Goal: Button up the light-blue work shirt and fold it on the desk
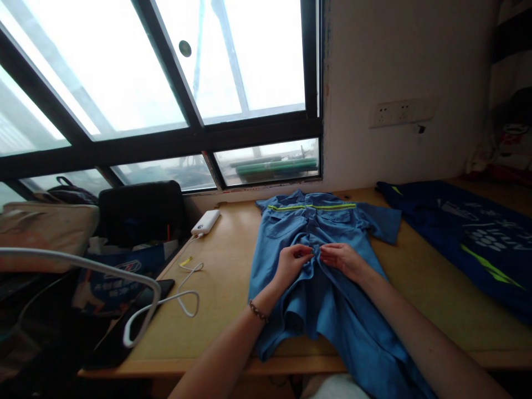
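A blue short-sleeved work shirt (344,227) with a yellow stripe across its chest lies front up on the table, its collar toward the window wall. My left hand (294,259) pinches the left edge of the front opening about halfway down. Opposite it, my right hand (338,259) has its fingers closed on the other front edge. A small gap separates the fingertips, and any button between them is too small to make out. Below my hands the two front panels hang apart, and the lower right part drops over the table's front edge.
The wooden table (233,310) stands against the wall. At its left lie a white power bank (206,221) and a white cable (189,296). A dark blue printed garment (469,227) is spread on the right. Bags and a black chair (141,213) crowd the left side.
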`<state>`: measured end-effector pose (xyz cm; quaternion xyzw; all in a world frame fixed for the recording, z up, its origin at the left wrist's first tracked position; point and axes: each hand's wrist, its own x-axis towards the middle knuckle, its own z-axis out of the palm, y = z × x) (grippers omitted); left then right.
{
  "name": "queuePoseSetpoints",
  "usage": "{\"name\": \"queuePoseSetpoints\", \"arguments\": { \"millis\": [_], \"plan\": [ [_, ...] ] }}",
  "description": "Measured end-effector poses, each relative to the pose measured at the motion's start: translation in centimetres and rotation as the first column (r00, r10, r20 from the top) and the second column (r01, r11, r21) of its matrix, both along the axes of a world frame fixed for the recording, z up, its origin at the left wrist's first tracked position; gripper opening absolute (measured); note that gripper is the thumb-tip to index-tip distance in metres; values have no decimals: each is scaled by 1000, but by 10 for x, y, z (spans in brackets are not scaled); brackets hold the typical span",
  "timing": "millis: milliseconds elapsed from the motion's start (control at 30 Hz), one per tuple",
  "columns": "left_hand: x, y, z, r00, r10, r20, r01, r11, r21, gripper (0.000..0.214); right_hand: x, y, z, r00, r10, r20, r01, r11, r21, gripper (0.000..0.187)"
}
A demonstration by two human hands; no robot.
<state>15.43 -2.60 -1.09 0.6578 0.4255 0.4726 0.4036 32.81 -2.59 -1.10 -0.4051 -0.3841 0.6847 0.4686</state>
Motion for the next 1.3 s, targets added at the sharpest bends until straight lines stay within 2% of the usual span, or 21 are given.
{"name": "queuePoseSetpoints", "arguments": {
  "millis": [100, 167, 300, 467, 633, 767, 867, 933, 1067, 1200, 1300],
  "plan": [
    [2, -2, 0, 999, -34, 22, 35, 999, -18, 23, -2, -1, -1, 999, 29, 45, -30, 999, 29, 26],
    [3, -4, 0, 998, -47, 28, 48, 999, -26, 21, -5, -2, -2, 992, 12, 126, -26, 994, 106, 27],
    [3, -6, -1, 998, -51, 33, 53, 997, -63, 15, -8, -1, -4, 956, -48, 291, -27, 968, 251, 25],
    [3, -5, -1, 994, -113, -8, 110, 984, -137, 12, -11, 5, -13, 888, -151, 435, -29, 925, 380, 22],
    [7, -6, 0, 1000, -26, 11, 28, 964, -265, 29, -14, 2, -16, 814, -212, 541, -90, 874, 478, 19],
    [7, -7, -2, 979, 26, -200, -71, 972, -222, 42, -17, -3, -14, 770, -284, 571, -116, 818, 564, 15],
    [5, -6, -4, 936, -9, -351, -53, 985, -167, 46, -19, -5, -12, 755, -316, 574, -124, 792, 598, 13],
    [5, -5, -5, 928, -44, -371, -21, 986, -168, 47, -19, -6, -11, 751, -310, 583, -144, 785, 602, 14],
    [6, -2, -7, 956, -98, -276, 21, 963, -269, 44, -20, -9, -9, 753, -295, 588, -160, 785, 598, 19],
    [7, 2, -7, 986, -141, -94, 84, 890, -448, 39, -19, -9, -7, 756, -290, 587, -164, 784, 598, 20],
    [7, 5, -5, 992, -129, 8, 113, 838, -534, 39, -18, -8, -7, 762, -299, 575, -143, 787, 599, 18]
  ]
}}
